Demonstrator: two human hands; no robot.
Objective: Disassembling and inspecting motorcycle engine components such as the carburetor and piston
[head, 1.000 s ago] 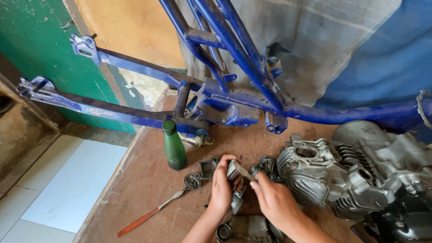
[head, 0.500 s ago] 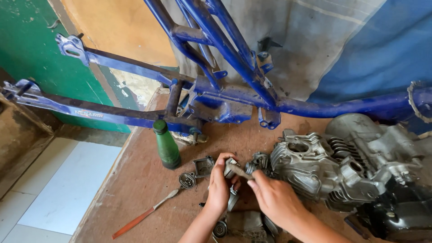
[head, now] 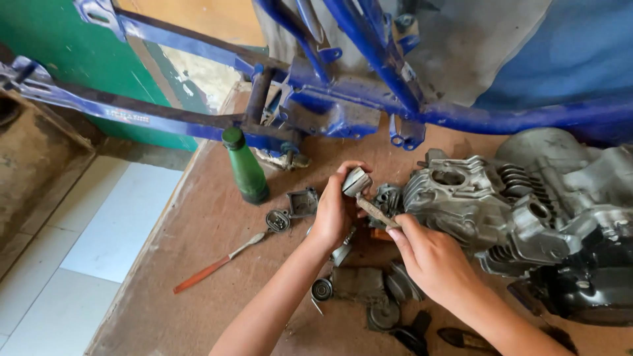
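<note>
1. At the far left I saw pale floor tiles [head: 99, 244] beside a brown wooden board [head: 191, 310], with a blue motorcycle frame [head: 343, 105] running across the top.
2. A green bottle [head: 245, 166] stood upright on the board, just below the frame.
3. Right of the bottle lay a red-handled screwdriver [head: 221, 262], its tip near a small round metal part [head: 277, 220] and a dark square cover [head: 303, 202].
4. The left hand [head: 333, 211] had its fingers curled around the grey head of a piston with its rod [head: 364, 194], held above the board (thumb and fingertips pressed to the head).
5. The rod slanted down to the right, where the right hand [head: 432, 260] pinched its lower end between thumb and forefinger.
6. Below the hands, several greasy small parts [head: 359, 290] lay on the board.
7. Just right of the hands sat a grey finned engine block [head: 501, 211], close to the piston; whether they touched I couldn't tell.
</note>
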